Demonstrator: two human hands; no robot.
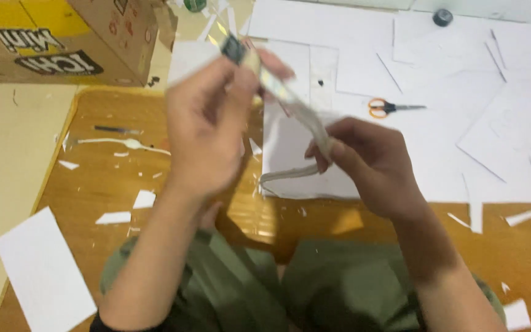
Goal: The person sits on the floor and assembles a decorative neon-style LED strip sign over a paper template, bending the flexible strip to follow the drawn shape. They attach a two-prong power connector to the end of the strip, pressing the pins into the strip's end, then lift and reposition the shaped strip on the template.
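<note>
My left hand (207,120) is raised over the wooden board (112,184) and grips the upper end of a long pale strip (302,117), near a small dark piece at its top. My right hand (370,163) pinches the same strip lower down, where it bends and curls back to the left. The strip runs slanted between the two hands. Its surface looks shiny in places. Below the hands lies a white sheet (290,154).
Orange-handled scissors (388,108) lie on large white sheets (462,92) at the right. A cardboard box (62,37) stands at the top left. White scraps, a thin dark tool (117,130) and a loose white sheet (44,270) lie around. My green-trousered legs are at the bottom.
</note>
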